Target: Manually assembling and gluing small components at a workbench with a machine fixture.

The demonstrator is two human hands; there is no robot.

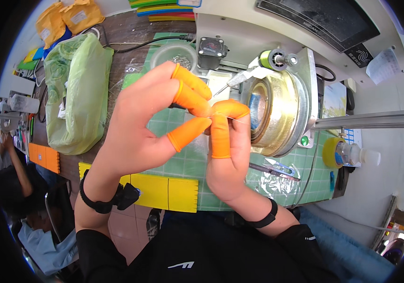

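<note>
Orange finger cots cover the thumb and fingertips of my left hand, which is pinched closed. My right hand is also closed, with orange cots on its fingers. Their fingertips meet above the green cutting mat, pinching a thin pale strand that trails off to the right across my right hand. Whether it is thread or fine wire I cannot make out, and anything else between the fingertips is hidden. Just beyond them is a slim pointed metal nozzle. A large yellowish-gold spool-like wheel stands right of my right hand.
Behind my hands rises a pale machine with a black motor and a small yellow-green spool. A bowl holds small metal pieces. Tweezers lie at right, a yellow board in front, a green bag at left.
</note>
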